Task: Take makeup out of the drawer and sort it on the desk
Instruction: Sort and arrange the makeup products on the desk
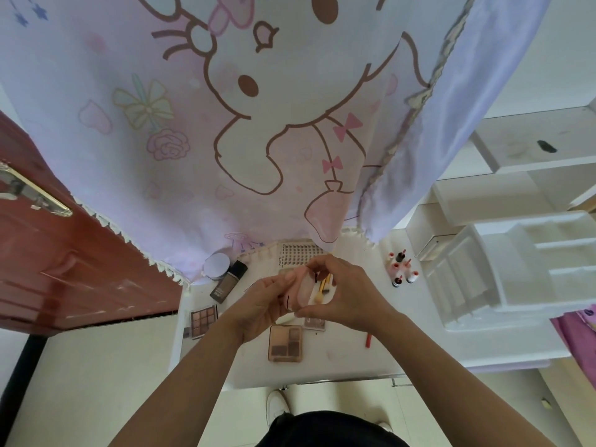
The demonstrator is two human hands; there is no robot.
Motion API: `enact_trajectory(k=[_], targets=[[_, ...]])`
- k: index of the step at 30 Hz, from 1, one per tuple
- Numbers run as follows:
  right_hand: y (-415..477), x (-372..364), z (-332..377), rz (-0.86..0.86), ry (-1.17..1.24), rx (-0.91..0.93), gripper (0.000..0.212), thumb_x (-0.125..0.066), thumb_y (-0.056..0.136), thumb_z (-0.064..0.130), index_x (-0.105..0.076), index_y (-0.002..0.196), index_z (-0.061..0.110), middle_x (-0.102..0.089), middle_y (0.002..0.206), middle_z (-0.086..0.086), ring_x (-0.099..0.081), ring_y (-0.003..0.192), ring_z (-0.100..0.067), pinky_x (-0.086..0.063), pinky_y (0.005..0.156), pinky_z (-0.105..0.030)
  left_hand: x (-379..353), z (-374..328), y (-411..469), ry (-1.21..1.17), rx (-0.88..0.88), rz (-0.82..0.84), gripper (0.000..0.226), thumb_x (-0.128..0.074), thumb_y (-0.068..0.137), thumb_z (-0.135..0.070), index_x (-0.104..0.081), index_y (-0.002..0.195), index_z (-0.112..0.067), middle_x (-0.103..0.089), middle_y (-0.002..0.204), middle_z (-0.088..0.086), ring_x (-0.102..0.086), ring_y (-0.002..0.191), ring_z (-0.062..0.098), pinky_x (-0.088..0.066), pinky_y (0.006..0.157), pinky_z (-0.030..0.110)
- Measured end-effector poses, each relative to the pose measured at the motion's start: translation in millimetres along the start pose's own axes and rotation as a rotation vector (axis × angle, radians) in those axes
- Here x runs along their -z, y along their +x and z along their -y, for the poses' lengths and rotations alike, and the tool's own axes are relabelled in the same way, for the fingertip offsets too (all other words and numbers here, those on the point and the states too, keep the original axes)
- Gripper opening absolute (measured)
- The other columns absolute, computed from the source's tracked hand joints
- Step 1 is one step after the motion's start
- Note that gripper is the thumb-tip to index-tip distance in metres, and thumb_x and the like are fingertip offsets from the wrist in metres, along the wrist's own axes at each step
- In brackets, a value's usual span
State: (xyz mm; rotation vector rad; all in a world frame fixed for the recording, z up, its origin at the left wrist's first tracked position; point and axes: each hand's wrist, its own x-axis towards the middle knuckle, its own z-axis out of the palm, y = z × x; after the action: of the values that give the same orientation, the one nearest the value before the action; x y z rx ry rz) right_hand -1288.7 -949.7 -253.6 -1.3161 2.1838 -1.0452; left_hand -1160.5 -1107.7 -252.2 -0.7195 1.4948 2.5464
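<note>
Both hands meet above the middle of the white desk [338, 353] and hold one pale pink translucent case [304, 287]. My left hand [267, 301] grips its left end. My right hand [348, 291] curls over its top and right side. A yellow-handled brush [319, 290] shows just behind the case. On the desk lie a nine-pan eyeshadow palette [203, 319], a pink four-pan palette [285, 343], a small palette [314, 323] partly hidden under my right hand, a foundation bottle [227, 280], a round powder jar [217, 265], a red lip pencil [368, 339] and several small nail polish bottles [401, 269].
A cartoon-print cloth [258, 124] hangs over the back of the desk, with a sheet of false lashes [298, 254] below its hem. A white plastic organiser [516, 269] stands at the right. A red-brown door [64, 253] is at the left. My shoe [277, 406] shows on the floor.
</note>
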Motion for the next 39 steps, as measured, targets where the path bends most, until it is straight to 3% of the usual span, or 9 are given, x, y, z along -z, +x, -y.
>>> enact_trajectory(k=[5,12,17,22,24,26,29,37,39], targets=[[-1,-7,3,-0.027,0.018,-0.031,0.073,-0.087,0.059,0.06,-0.051,0.116,0.035,-0.058,0.105,0.022,-0.055,0.094,0.002,-0.043,0.081,-0.012,-10,3,0,0.116,-0.066,-0.063,0.04,-0.058,0.092,-0.044,-0.072,0.117,-0.016,-0.064,0.121,0.02,-0.06,0.102,0.022,-0.049,0.088,0.035],[-1,-9,4,-0.012,0.016,-0.055,0.069,-0.088,0.061,0.056,-0.05,0.112,0.032,-0.054,0.105,0.02,-0.053,0.09,0.001,-0.04,0.075,-0.009,-19,8,-2,0.194,-0.13,-0.134,0.048,-0.062,0.075,-0.06,-0.078,0.098,-0.021,-0.06,0.117,0.031,-0.055,0.101,0.03,-0.044,0.097,0.053],[-2,-9,1,-0.02,0.009,-0.045,0.067,-0.089,0.061,0.054,-0.047,0.108,0.034,-0.051,0.102,0.019,-0.054,0.086,0.0,-0.042,0.074,-0.01,-23,11,-5,0.151,-0.111,-0.127,0.035,-0.054,0.088,-0.046,-0.078,0.1,-0.023,-0.068,0.111,0.018,-0.06,0.099,0.024,-0.047,0.091,0.042],[-6,-9,-5,-0.158,0.021,0.014,0.028,-0.081,0.08,0.035,-0.063,0.095,0.022,-0.06,0.087,0.014,-0.057,0.076,-0.006,-0.038,0.07,-0.011,-14,8,-5,0.169,-0.038,-0.095,0.052,-0.056,0.087,-0.047,-0.064,0.124,-0.013,-0.065,0.12,0.013,-0.06,0.102,0.022,-0.047,0.088,0.04],[-8,-10,-6,-0.167,0.007,0.05,0.02,-0.079,0.084,0.031,-0.067,0.095,0.021,-0.063,0.085,0.014,-0.058,0.074,-0.004,-0.038,0.07,-0.01,-9,7,-5,0.132,-0.047,-0.099,0.054,-0.063,0.083,-0.046,-0.067,0.12,-0.008,-0.066,0.113,0.015,-0.06,0.096,0.021,-0.046,0.082,0.035],[-10,-10,-4,-0.153,0.004,0.098,0.014,-0.077,0.087,0.027,-0.071,0.099,0.021,-0.064,0.086,0.018,-0.058,0.075,0.002,-0.039,0.07,-0.008,-9,8,-6,-0.003,-0.075,-0.156,0.031,-0.066,0.088,-0.038,-0.076,0.099,-0.01,-0.068,0.098,0.011,-0.058,0.085,0.018,-0.044,0.074,0.032],[-11,-10,-1,-0.151,0.004,0.154,0.015,-0.073,0.091,0.028,-0.073,0.106,0.025,-0.064,0.091,0.021,-0.058,0.079,0.004,-0.041,0.072,-0.007,-8,10,-6,-0.12,-0.085,-0.222,0.028,-0.059,0.093,-0.035,-0.078,0.083,-0.017,-0.066,0.087,0.005,-0.053,0.079,0.016,-0.041,0.07,0.03],[1,5,4,0.001,-0.104,0.073,0.044,-0.053,0.09,0.063,-0.067,0.124,0.038,-0.066,0.123,0.02,-0.05,0.116,0.002,-0.044,0.098,-0.024,-6,7,-4,-0.033,0.013,-0.124,0.06,-0.04,0.1,-0.055,-0.065,0.093,-0.001,-0.061,0.089,0.015,-0.054,0.085,0.025,-0.045,0.072,0.034],[6,11,6,0.077,-0.129,0.056,0.048,-0.051,0.09,0.065,-0.064,0.129,0.038,-0.062,0.131,0.019,-0.047,0.123,-0.002,-0.041,0.102,-0.026,-8,3,-1,-0.039,0.026,-0.102,0.065,-0.038,0.101,-0.055,-0.06,0.109,0.006,-0.061,0.088,0.016,-0.057,0.082,0.026,-0.046,0.07,0.034]])
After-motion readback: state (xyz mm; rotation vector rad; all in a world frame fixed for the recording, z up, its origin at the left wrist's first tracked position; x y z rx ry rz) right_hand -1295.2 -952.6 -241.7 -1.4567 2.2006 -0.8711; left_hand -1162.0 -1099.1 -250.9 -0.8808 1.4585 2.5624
